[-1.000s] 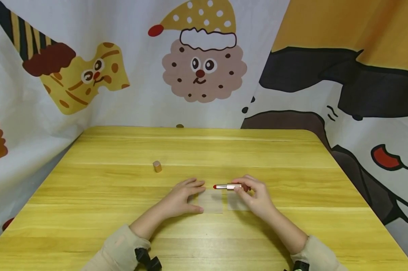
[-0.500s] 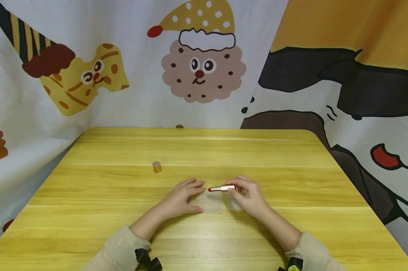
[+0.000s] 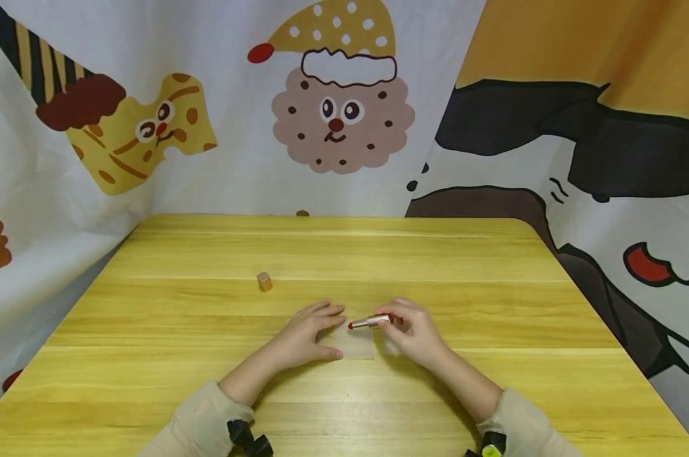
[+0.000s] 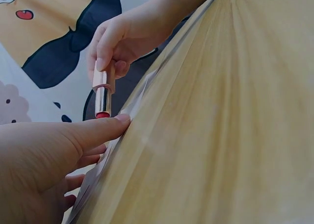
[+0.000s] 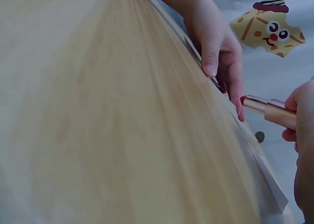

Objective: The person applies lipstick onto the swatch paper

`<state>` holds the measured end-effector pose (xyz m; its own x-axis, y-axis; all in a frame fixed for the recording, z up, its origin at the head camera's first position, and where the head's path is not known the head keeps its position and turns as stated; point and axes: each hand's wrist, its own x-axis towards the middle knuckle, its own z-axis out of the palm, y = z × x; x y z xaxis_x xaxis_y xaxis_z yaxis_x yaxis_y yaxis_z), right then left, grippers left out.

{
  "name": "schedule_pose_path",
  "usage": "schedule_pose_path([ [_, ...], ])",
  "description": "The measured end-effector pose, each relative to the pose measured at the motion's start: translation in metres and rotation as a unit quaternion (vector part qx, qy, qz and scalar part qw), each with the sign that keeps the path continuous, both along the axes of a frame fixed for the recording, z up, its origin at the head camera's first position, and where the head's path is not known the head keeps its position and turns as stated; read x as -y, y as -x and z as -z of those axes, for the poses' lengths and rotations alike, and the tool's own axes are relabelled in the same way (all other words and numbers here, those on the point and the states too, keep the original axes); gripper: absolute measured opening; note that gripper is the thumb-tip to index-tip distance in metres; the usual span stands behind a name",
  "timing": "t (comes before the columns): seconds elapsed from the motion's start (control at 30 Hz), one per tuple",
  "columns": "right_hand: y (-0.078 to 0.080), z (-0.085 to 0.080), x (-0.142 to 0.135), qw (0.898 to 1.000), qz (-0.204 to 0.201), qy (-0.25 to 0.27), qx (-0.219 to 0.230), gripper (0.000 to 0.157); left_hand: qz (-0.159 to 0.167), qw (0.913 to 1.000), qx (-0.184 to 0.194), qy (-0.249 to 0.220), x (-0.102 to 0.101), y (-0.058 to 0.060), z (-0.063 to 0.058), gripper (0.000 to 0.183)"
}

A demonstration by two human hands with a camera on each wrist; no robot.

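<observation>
Fingers spread, the left hand [image 3: 305,337] rests on a translucent sheet's [image 3: 357,348] left side, likely steadying it. Over the sheet, the right hand [image 3: 417,335] pinches a lipstick [image 3: 370,321], leaving its red tip [image 3: 351,325] free. A cap [image 3: 265,282] (upright, presumably the lipstick's) stands beyond the sheet, leftward.

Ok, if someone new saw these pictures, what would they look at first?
Probably the smiling cookie in the spotted hat, printed on the cloth behind the table. Next, perhaps the red-tipped lipstick pinched in the right hand, near the see-through sheet that the left hand touches.
</observation>
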<state>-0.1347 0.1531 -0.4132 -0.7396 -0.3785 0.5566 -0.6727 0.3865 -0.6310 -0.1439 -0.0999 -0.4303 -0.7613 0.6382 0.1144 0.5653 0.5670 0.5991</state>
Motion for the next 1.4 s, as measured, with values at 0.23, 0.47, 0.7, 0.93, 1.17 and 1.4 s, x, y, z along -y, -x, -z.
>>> schedule_pose_path([
  [0.23, 0.006, 0.016, -0.001, 1.0, -0.006, -0.016, -0.006, 0.015, -0.004, 1.0, -0.005, 0.002, -0.001, 0.0, 0.001, 0.064],
  [0.47, 0.01, 0.023, -0.005, 1.0, -0.013, -0.021, 0.005, 0.013, -0.007, 1.0, -0.004, 0.002, -0.001, -0.002, -0.001, 0.064],
  [0.7, 0.008, 0.021, -0.005, 0.999, -0.019, -0.043, 0.016, 0.012, -0.006, 1.0, 0.0, 0.001, -0.001, -0.001, 0.0, 0.064],
  [0.93, 0.006, 0.014, -0.004, 0.997, -0.021, -0.069, 0.022, 0.013, -0.007, 1.0, -0.001, 0.002, -0.001, -0.001, -0.001, 0.064],
  [1.17, 0.007, 0.009, -0.002, 0.995, -0.021, -0.099, -0.002, 0.013, -0.01, 1.0, 0.002, 0.001, 0.0, -0.002, -0.001, 0.064],
  [1.4, 0.008, 0.005, -0.001, 0.993, -0.024, -0.116, -0.012, 0.012, -0.012, 0.9999, 0.004, 0.002, -0.001, -0.002, -0.001, 0.065],
])
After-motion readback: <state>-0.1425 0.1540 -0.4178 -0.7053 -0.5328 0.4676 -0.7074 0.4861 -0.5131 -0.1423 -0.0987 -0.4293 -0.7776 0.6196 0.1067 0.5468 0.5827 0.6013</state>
